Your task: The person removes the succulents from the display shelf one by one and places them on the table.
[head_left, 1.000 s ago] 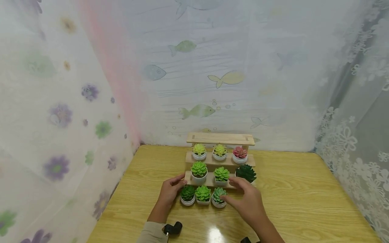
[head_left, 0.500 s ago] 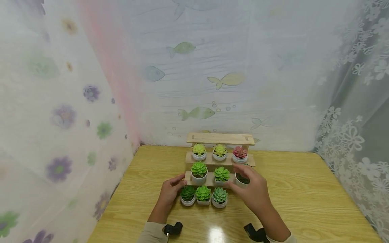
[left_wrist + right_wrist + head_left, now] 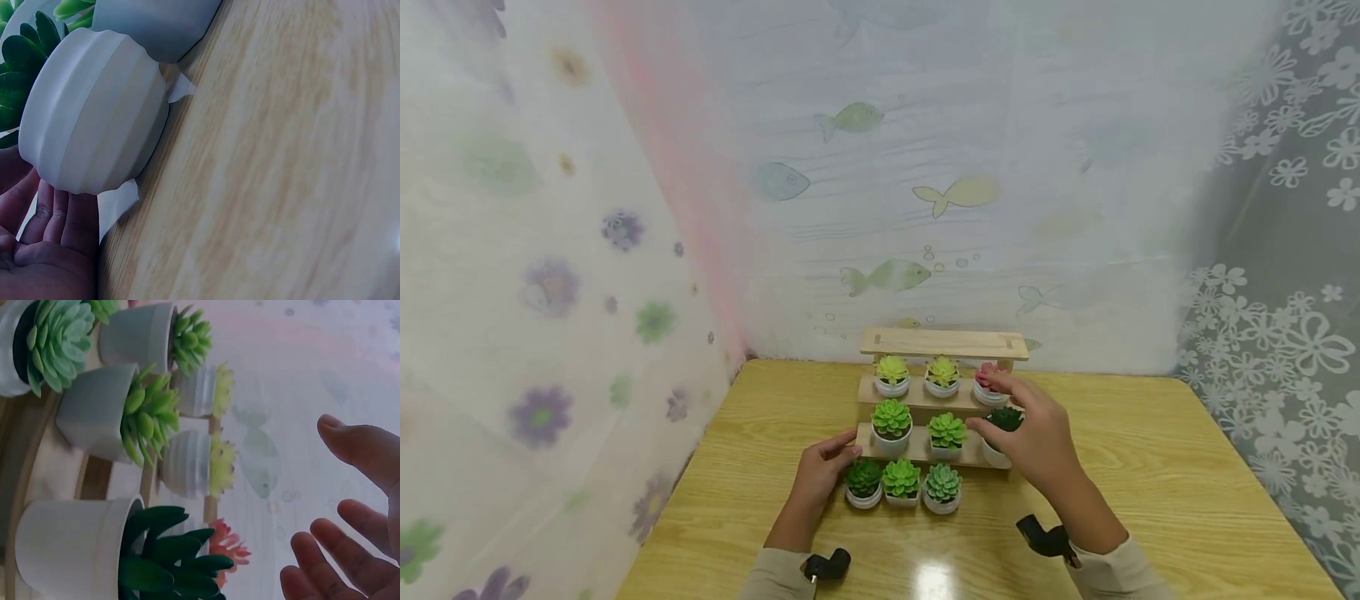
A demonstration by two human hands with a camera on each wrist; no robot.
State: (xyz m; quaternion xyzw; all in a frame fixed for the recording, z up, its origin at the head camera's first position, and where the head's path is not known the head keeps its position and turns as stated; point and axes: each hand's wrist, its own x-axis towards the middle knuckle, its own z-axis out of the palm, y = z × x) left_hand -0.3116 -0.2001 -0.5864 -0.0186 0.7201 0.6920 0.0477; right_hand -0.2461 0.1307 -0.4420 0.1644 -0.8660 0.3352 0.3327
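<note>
A wooden tiered stand (image 3: 943, 342) bears several small potted artificial succulents. My left hand (image 3: 822, 473) grips the left end of its lower step, thumb on top. In the left wrist view a ridged white pot (image 3: 94, 119) partly hides those fingers (image 3: 53, 215). My right hand (image 3: 1037, 433) hovers at the stand's right end, thumb and fingers apart with nothing between them. Below it a dark green succulent (image 3: 1003, 418) in a white pot stands on the lower step. The right wrist view shows that hand's fingers (image 3: 331, 562) apart from the dark green succulent (image 3: 172, 556).
Two yellow-green succulents (image 3: 892, 371) and a pink one (image 3: 228, 547) occupy the upper step. Light green ones (image 3: 947, 432) share the lower step. In front, a row of three potted succulents (image 3: 901, 479) stands on the wood-grain table (image 3: 1150, 475). Patterned curtains (image 3: 880, 208) surround it.
My right hand has moved up and right, away from the front-row succulent, to above the dark green one. Its pot now shows more clearly. The left hand has stayed in place.
</note>
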